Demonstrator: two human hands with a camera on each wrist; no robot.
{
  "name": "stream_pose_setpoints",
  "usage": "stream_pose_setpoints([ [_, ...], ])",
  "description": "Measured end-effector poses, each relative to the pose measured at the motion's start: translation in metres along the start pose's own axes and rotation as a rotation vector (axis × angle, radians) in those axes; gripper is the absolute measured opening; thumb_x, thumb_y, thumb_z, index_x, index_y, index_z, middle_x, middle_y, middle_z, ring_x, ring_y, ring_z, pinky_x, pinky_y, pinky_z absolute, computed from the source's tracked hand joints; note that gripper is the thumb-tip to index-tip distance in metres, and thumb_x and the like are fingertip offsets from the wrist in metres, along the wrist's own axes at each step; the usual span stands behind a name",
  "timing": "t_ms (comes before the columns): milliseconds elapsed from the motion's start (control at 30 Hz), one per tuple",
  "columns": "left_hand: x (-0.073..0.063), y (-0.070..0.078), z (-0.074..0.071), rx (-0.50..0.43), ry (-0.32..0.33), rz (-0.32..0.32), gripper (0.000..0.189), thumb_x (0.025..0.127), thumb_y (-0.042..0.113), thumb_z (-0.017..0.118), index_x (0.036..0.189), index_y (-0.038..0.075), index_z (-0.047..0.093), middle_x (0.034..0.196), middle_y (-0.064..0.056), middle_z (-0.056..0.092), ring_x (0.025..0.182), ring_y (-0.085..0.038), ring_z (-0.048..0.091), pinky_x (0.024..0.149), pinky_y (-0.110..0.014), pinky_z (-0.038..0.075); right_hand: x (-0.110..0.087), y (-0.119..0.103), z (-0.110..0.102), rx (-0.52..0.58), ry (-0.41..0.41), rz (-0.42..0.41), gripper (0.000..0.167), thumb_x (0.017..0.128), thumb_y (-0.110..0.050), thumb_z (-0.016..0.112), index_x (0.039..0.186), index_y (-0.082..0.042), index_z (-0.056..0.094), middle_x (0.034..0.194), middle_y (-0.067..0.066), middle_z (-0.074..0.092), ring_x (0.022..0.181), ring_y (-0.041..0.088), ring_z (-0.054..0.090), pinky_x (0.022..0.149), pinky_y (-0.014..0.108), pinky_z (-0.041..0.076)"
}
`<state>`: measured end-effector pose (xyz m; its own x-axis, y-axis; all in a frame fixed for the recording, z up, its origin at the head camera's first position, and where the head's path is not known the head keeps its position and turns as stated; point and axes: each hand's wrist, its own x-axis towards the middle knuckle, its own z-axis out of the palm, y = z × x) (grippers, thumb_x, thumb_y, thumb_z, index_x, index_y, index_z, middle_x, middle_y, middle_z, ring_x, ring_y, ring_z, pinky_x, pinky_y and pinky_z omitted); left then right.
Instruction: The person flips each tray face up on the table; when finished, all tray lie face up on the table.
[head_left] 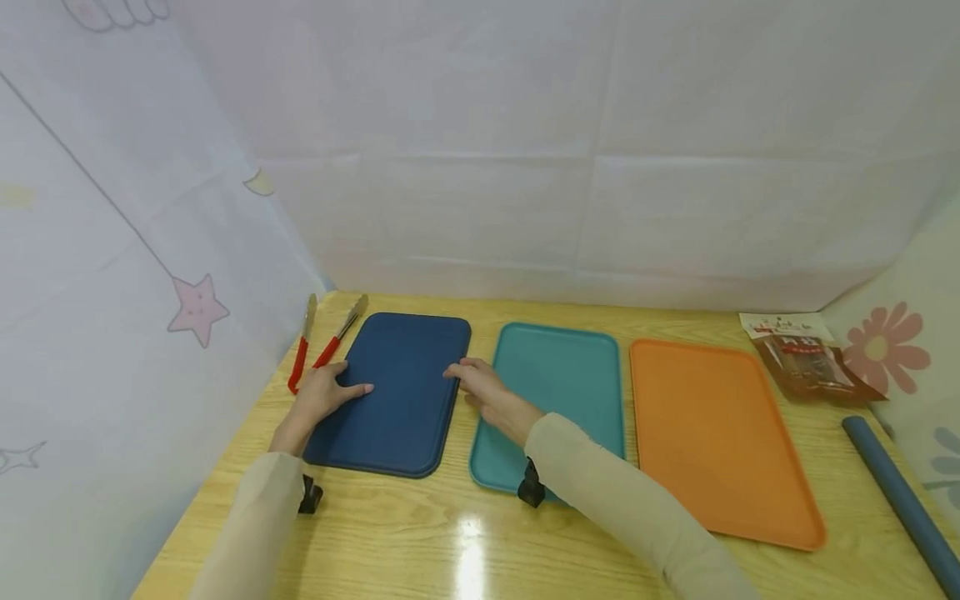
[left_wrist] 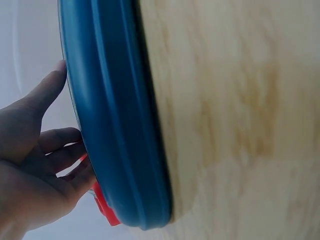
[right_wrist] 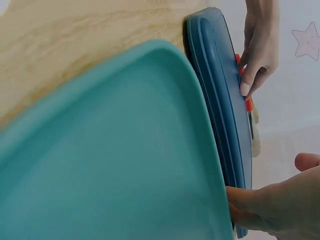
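Observation:
A dark blue rectangular tray-like piece (head_left: 405, 383) lies flat on the table, its smooth face up; from the side, a ridged, stepped edge (left_wrist: 117, 110) shows. My left hand (head_left: 318, 398) rests at its left edge, thumb lying over the top face and fingers extended along the side. At the right edge is my right hand (head_left: 483, 392), fingertips down by the rim and thumb raised above it, as the right wrist view shows. Close to the right hand, partly under that forearm, lies a teal tray (head_left: 558, 367). Whether anything lies inside the blue piece is hidden.
Tongs with red handles (head_left: 300, 360) lie left of the blue piece. An orange tray (head_left: 712, 433) sits right of the teal one. Farther right are a brown food packet (head_left: 810, 362) and a dark grey-blue roll (head_left: 900, 492). Printed cloth (head_left: 480, 225) hangs behind the table.

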<state>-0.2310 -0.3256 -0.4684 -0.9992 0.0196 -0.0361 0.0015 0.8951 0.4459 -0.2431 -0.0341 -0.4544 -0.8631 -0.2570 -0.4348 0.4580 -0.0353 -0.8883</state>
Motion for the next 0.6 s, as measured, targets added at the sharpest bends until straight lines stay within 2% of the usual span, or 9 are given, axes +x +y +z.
stream_pose_setpoints([
  [200,-0.001,-0.002,-0.005,-0.065,-0.041,-0.026,0.086,0.088,0.044,0.069,0.142,-0.014,0.035,0.142,-0.037,0.035,0.125,-0.051,0.041,0.098,-0.060,0.040,-0.004,-0.003,-0.002,0.090,-0.034,-0.068,0.064,0.087,0.000,0.064,0.146,-0.005,0.040,0.146,0.017,0.042,0.118,0.033,0.054,0.099,0.046,0.046],
  [300,-0.003,-0.004,-0.005,-0.093,-0.064,-0.028,0.087,0.090,0.046,0.066,0.145,-0.012,0.032,0.144,-0.037,0.032,0.126,-0.052,0.040,0.098,-0.060,0.040,-0.006,-0.004,-0.003,0.105,-0.022,-0.129,0.066,0.086,0.009,0.062,0.146,-0.002,0.038,0.145,0.019,0.044,0.113,0.033,0.060,0.098,0.047,0.047],
  [500,-0.008,-0.003,-0.006,-0.067,-0.056,0.007,0.084,0.092,0.049,0.061,0.145,-0.011,0.032,0.141,-0.037,0.036,0.118,-0.051,0.048,0.093,-0.059,0.045,-0.012,-0.012,-0.003,0.088,0.025,-0.243,0.067,0.083,0.013,0.066,0.144,-0.001,0.042,0.135,0.018,0.054,0.094,0.029,0.069,0.091,0.047,0.051],
  [600,-0.013,-0.001,-0.006,-0.098,-0.082,0.010,0.084,0.094,0.049,0.058,0.144,-0.012,0.032,0.140,-0.038,0.037,0.114,-0.051,0.051,0.091,-0.058,0.047,-0.017,-0.021,-0.003,0.077,0.028,-0.276,0.065,0.082,0.013,0.068,0.142,-0.001,0.046,0.132,0.018,0.057,0.090,0.029,0.070,0.090,0.047,0.052],
])
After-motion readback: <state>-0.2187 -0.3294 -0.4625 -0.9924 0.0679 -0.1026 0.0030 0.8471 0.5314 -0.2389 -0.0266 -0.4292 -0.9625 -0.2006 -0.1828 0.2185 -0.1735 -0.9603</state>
